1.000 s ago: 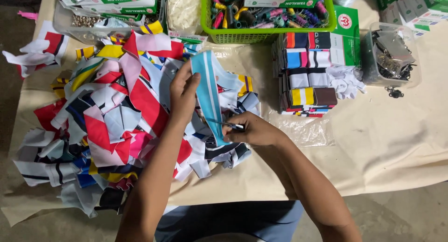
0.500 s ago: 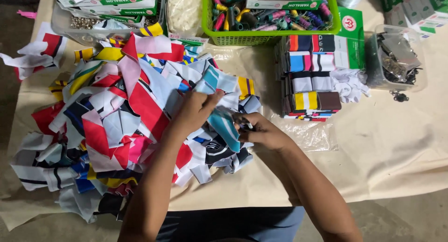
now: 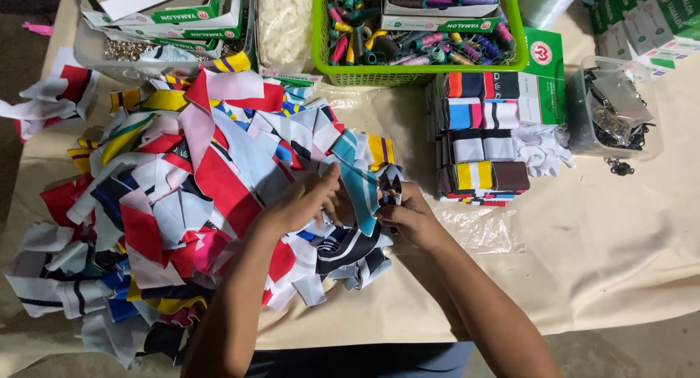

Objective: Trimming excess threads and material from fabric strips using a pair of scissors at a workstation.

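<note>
A light-blue strip of fabric with white stripes (image 3: 362,191) lies folded between my two hands, low over a big heap of mixed coloured fabric strips (image 3: 182,203). My left hand (image 3: 300,203) grips the strip's left side with fingers curled around it. My right hand (image 3: 408,216) pinches the strip's right edge next to a small dark piece. Both forearms reach in from the bottom of the view. The heap's red, white, yellow and navy strips spread across the left half of the table.
Neat stacks of folded striped bands (image 3: 481,141) stand right of my hands. A green basket of thread spools (image 3: 415,28) sits at the back. A clear tub of metal clips (image 3: 612,108) is at the right, cardboard boxes (image 3: 168,13) back left. Beige cloth (image 3: 598,261) covers the table.
The blue strip, held up long and straight a second ago, has been brought down and folded over. My left hand dropped from above the heap to meet my right hand.
</note>
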